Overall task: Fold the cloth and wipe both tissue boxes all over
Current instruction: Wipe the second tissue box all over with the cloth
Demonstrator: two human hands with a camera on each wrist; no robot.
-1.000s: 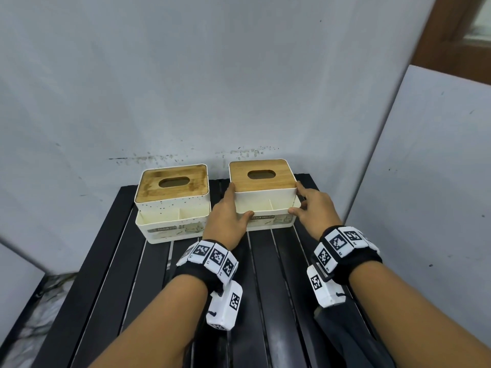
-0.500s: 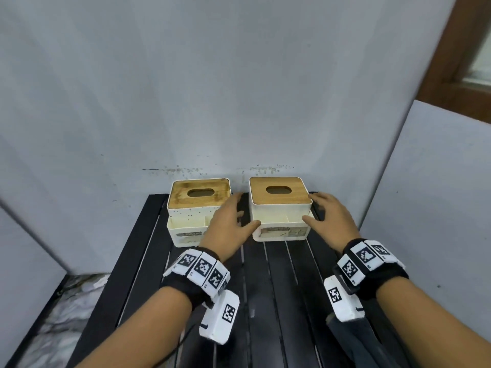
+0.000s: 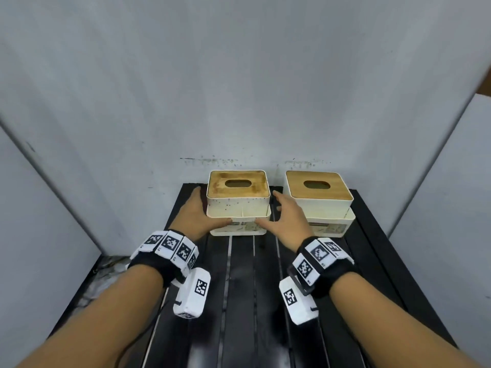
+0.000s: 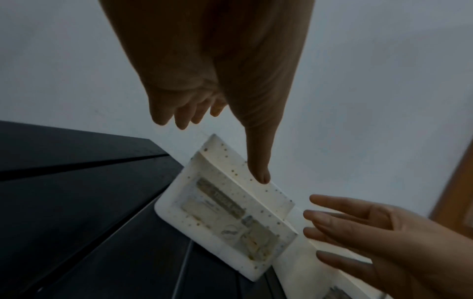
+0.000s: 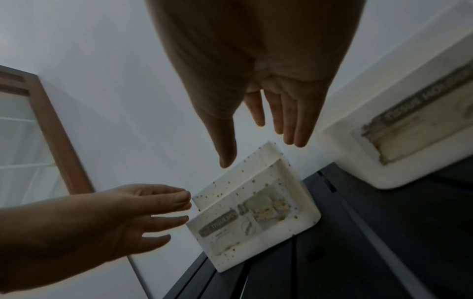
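The left hand and right hand, fingers straight and apart, flanked the speckled left tissue box on the black table, the left thumb touching its front. The other box stood just beside it. No cloth was in view, so this looked like positioning the boxes; finding and folding the cloth would come next.

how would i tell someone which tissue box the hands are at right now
On the black slatted table, two white tissue boxes with wooden lids stand against the back wall. It is the left tissue box, between the left hand and right hand. Unlike the cleaner right tissue box, it is covered in dark specks.
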